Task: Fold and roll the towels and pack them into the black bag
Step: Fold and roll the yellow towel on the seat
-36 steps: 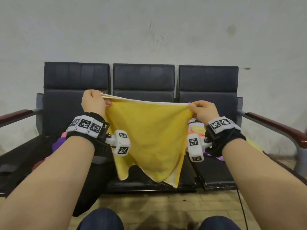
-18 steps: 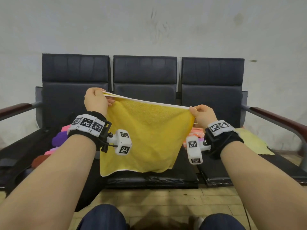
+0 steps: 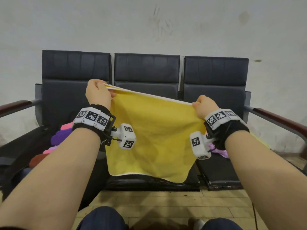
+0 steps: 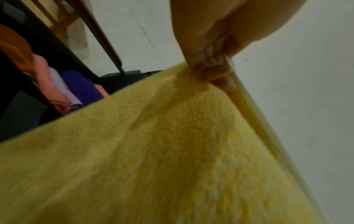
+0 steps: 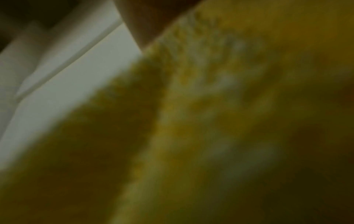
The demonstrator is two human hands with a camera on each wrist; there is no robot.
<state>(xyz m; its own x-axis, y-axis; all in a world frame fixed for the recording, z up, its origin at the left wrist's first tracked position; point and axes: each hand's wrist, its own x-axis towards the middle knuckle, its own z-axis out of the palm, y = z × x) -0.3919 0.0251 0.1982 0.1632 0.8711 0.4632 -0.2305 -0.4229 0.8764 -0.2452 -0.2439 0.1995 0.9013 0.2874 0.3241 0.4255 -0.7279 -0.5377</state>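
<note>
I see yellow towel [image 3: 154, 138] stretched in air between both hands, hanging in front of middle bench seat [image 3: 149, 183]. Left hand [image 3: 98, 93] pinches upper left corner, fingers [image 4: 210, 72] curled round hem. Right hand [image 3: 205, 105] pinches upper right corner, sits lower than left; right wrist view blurred, only yellow cloth. Black bag [image 3: 20, 165] open below left forearm, holding rolled towels: pink, purple [image 4: 82, 86], lilac, dark red. More loose towels [image 3: 219, 151] lie on seat just below right wrist.
</note>
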